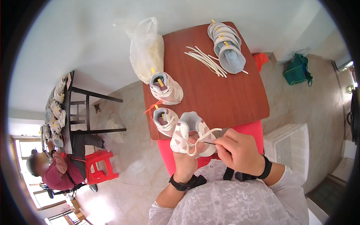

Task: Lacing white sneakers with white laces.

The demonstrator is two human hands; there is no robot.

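Observation:
My left hand (pixel 184 165) is closed around the underside of a white and pale pink sneaker (pixel 176 143), which sits between me and the near table edge. A white shoelace (pixel 192 150) runs loosely across the sneaker's front, with one end sticking out to the right. Pinched in my right hand (pixel 240 150) is a thin dark hook-like tool (pixel 208 143), its tip at the lace and eyelets. The tip's exact shape is too small to make out. Just left of the held sneaker stands a similar laced sneaker (pixel 170 125), with a red cord (pixel 153 106) by it.
On the brown table (pixel 221 99) are another sneaker (pixel 173 92), loose white laces (pixel 206 61) and stacked shoe uppers (pixel 231 60). A plastic bag (pixel 146 48) hangs at its left edge. A white crate (pixel 288 144) stands right. A co-worker (pixel 60 168) sits left beside a shoe-laden table.

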